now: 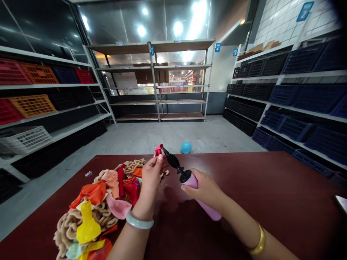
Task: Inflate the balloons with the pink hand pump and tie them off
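Four crates [39,73] line the upper row of the left rack [81,85], and a white crate [32,139] lower down is cut off by the frame. One small clear scrap [88,173] lies near the left edge of the dark red surface [257,173]. Just beside it spreads a heap of beige rope-like strands [64,229] with at least eight limp balloons [88,227]; they overlap, so an exact count cannot be made. The heap runs out of frame at the bottom, and the left forearm hides part of it, leaving little room on that side.

One pale bracelet circles the left wrist. The left hand [154,171] keeps a narrow pinch grip on one red balloon [158,150], at the black nozzle tip of one hand pump [186,177], above the surface near its far edge. One round blue balloon [186,147] shows at that edge; what it rests on is hard to make out. The right hand [204,187] has a closed grip around the pump's pink barrel, its far fingers hidden. One gold bangle circles the right forearm; beyond it, broad room extends rightward. One flat object [342,203], cut off by the frame, cannot be identified.
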`<state>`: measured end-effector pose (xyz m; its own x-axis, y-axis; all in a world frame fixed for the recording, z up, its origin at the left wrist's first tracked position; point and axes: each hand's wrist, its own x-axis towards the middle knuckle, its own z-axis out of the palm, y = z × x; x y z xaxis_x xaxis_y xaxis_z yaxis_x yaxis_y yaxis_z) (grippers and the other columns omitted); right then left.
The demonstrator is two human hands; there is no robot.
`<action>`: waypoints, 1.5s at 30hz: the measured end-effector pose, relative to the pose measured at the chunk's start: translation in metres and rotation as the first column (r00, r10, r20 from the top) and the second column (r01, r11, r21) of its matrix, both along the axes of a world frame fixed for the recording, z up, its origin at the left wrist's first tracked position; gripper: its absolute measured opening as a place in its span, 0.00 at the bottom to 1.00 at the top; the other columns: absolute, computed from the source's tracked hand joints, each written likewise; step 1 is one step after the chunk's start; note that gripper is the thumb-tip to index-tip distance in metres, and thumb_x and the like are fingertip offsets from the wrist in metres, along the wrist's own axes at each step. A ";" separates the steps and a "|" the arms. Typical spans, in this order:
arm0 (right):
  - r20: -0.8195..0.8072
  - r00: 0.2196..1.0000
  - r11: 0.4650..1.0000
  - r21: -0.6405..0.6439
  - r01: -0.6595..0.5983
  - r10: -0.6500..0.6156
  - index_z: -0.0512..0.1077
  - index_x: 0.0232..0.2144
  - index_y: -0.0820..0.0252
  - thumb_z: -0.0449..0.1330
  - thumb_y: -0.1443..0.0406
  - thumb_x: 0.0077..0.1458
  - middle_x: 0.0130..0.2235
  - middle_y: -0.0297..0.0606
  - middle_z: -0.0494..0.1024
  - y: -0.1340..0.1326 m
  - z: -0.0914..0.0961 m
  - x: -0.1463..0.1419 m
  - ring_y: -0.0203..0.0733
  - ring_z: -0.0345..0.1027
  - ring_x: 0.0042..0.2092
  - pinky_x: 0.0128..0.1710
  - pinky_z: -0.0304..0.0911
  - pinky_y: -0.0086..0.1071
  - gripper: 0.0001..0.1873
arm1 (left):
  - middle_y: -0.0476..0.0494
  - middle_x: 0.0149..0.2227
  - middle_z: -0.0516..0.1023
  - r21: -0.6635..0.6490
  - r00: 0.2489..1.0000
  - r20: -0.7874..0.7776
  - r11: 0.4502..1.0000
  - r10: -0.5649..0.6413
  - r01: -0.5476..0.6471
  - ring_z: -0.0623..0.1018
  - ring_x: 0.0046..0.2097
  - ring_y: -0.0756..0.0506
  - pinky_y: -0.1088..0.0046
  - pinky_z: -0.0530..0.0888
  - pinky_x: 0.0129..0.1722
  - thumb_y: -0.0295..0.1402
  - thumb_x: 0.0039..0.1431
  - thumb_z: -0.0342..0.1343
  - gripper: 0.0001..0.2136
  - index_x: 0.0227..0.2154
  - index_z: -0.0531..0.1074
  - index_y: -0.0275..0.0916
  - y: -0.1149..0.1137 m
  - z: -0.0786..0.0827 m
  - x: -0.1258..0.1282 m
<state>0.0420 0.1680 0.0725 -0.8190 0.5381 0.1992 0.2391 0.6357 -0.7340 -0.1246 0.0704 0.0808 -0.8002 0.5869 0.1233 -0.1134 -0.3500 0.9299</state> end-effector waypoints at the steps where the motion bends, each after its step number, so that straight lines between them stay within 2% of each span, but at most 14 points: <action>1: -0.005 1.000 1.000 0.002 0.006 -0.006 0.72 0.44 0.56 0.64 0.58 0.51 0.43 0.38 0.78 0.000 -0.001 0.000 0.45 0.71 0.43 0.41 0.59 0.33 0.17 | 0.46 0.24 0.77 -0.034 0.992 -0.094 0.995 0.088 -0.092 0.76 0.26 0.47 0.73 0.72 0.29 0.44 0.55 0.62 0.13 0.28 0.77 0.37 -0.003 0.001 -0.001; 6: 0.032 0.998 0.997 0.061 0.051 -0.053 0.72 0.45 0.56 0.64 0.55 0.51 0.44 0.40 0.78 0.002 -0.003 0.001 0.47 0.71 0.43 0.40 0.59 0.34 0.21 | 0.50 0.25 0.71 0.074 0.679 -0.557 0.843 0.478 -0.533 0.68 0.28 0.48 0.74 0.66 0.32 0.38 0.52 0.66 0.07 0.29 0.76 0.42 -0.014 0.018 -0.011; 10: 0.062 0.997 0.994 0.099 0.049 -0.056 0.71 0.48 0.55 0.64 0.54 0.51 0.46 0.39 0.78 0.000 -0.002 0.002 0.47 0.71 0.44 0.40 0.58 0.34 0.23 | 0.46 0.34 0.74 0.080 0.658 -0.641 0.887 0.396 -0.455 0.69 0.35 0.45 0.72 0.67 0.41 0.35 0.49 0.67 0.12 0.38 0.80 0.45 -0.003 0.035 -0.017; 15: 0.082 0.993 0.989 0.132 0.069 -0.080 0.71 0.49 0.53 0.63 0.53 0.51 0.46 0.38 0.78 -0.001 0.001 0.006 0.48 0.72 0.45 0.39 0.57 0.34 0.23 | 0.44 0.33 0.75 0.098 0.672 -0.642 0.909 0.368 -0.405 0.72 0.39 0.43 0.70 0.66 0.46 0.33 0.52 0.65 0.03 0.31 0.82 0.44 0.008 0.038 -0.016; 20: 0.066 0.994 0.988 0.138 0.075 -0.085 0.72 0.44 0.54 0.63 0.52 0.51 0.42 0.38 0.78 0.002 0.005 0.010 0.47 0.71 0.41 0.36 0.57 0.33 0.21 | 0.42 0.41 0.76 0.102 0.488 -0.810 0.898 0.325 -0.429 0.71 0.47 0.39 0.62 0.60 0.56 0.34 0.52 0.65 0.06 0.33 0.83 0.47 0.007 0.045 -0.015; 24: 0.047 0.999 0.993 -0.117 -0.019 0.024 0.73 0.36 0.57 0.64 0.52 0.50 0.35 0.38 0.78 0.008 0.009 0.015 0.44 0.71 0.37 0.34 0.60 0.32 0.17 | 0.42 0.45 0.76 0.057 0.429 -0.872 0.921 0.234 -0.387 0.69 0.53 0.36 0.57 0.54 0.61 0.33 0.51 0.65 0.05 0.32 0.82 0.49 0.011 0.049 -0.017; 26: -0.009 0.987 0.883 -0.446 -0.148 0.161 0.72 0.37 0.58 0.61 0.52 0.52 0.32 0.37 0.78 0.011 0.010 0.019 0.41 0.71 0.33 0.31 0.62 0.31 0.17 | 0.42 0.46 0.75 0.051 0.454 -0.860 0.924 0.234 -0.379 0.69 0.54 0.36 0.56 0.54 0.61 0.34 0.51 0.65 0.03 0.30 0.82 0.48 0.014 0.047 -0.018; 28: -0.117 0.956 0.636 -0.724 -0.267 0.269 0.71 0.39 0.59 0.58 0.51 0.54 0.31 0.37 0.77 0.012 0.008 0.022 0.40 0.71 0.29 0.27 0.64 0.30 0.19 | 0.41 0.47 0.74 0.059 0.510 -0.818 0.922 0.265 -0.383 0.68 0.54 0.37 0.57 0.57 0.61 0.36 0.52 0.64 0.04 0.31 0.82 0.47 0.016 0.043 -0.018; 30: -0.219 0.937 0.463 -0.824 -0.327 0.273 0.71 0.41 0.59 0.58 0.50 0.54 0.30 0.37 0.76 0.011 0.007 0.022 0.38 0.70 0.27 0.25 0.65 0.30 0.21 | 0.42 0.51 0.72 0.066 0.572 -0.767 0.922 0.291 -0.381 0.68 0.54 0.39 0.61 0.60 0.60 0.38 0.53 0.64 0.07 0.35 0.82 0.47 0.017 0.038 -0.014; 31: -0.247 0.936 0.450 -0.827 -0.338 0.249 0.70 0.41 0.59 0.59 0.50 0.53 0.30 0.36 0.76 0.010 0.006 0.021 0.37 0.70 0.26 0.25 0.65 0.30 0.21 | 0.43 0.53 0.71 0.068 0.601 -0.739 0.921 0.304 -0.384 0.68 0.55 0.40 0.63 0.61 0.59 0.38 0.53 0.64 0.09 0.38 0.81 0.47 0.017 0.035 -0.011; 35: -0.254 0.952 0.692 -0.657 -0.300 0.171 0.70 0.41 0.58 0.63 0.56 0.53 0.32 0.34 0.77 0.003 0.004 0.016 0.38 0.71 0.31 0.30 0.66 0.30 0.16 | 0.44 0.45 0.77 0.069 0.779 -0.468 0.896 0.417 -0.438 0.74 0.49 0.45 0.69 0.68 0.52 0.44 0.57 0.60 0.12 0.39 0.79 0.44 0.016 0.027 0.006; 38: -0.260 0.955 0.859 -0.445 -0.251 0.145 0.73 0.41 0.60 0.64 0.59 0.52 0.38 0.36 0.78 0.004 0.002 0.013 0.41 0.71 0.39 0.38 0.65 0.31 0.15 | 0.43 0.32 0.79 0.046 0.935 -0.204 0.957 0.290 -0.287 0.79 0.37 0.45 0.69 0.73 0.42 0.50 0.59 0.54 0.19 0.31 0.78 0.38 0.019 0.026 0.015; 42: -0.257 0.958 0.918 -0.335 -0.211 0.126 0.74 0.42 0.61 0.64 0.58 0.53 0.39 0.36 0.78 0.007 0.000 0.012 0.42 0.70 0.40 0.38 0.64 0.31 0.16 | 0.38 0.33 0.82 0.046 1.000 0.015 0.999 0.025 -0.026 0.81 0.37 0.42 0.66 0.74 0.41 0.50 0.56 0.59 0.21 0.32 0.79 0.33 0.028 0.036 0.019; 45: -0.249 0.963 0.938 -0.296 -0.179 0.105 0.74 0.42 0.61 0.64 0.58 0.53 0.38 0.37 0.78 0.008 0.001 0.012 0.42 0.70 0.40 0.38 0.63 0.31 0.16 | 0.35 0.34 0.82 -0.041 0.995 0.099 0.999 -0.013 0.017 0.82 0.36 0.41 0.65 0.76 0.40 0.49 0.56 0.59 0.21 0.32 0.78 0.32 0.031 0.043 0.018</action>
<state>0.0537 0.1758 0.0739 -0.8447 0.4841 0.2282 -0.0323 0.3796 -0.9246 -0.1065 0.1011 0.1243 -0.7982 0.6020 0.0194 -0.2101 -0.3084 0.9278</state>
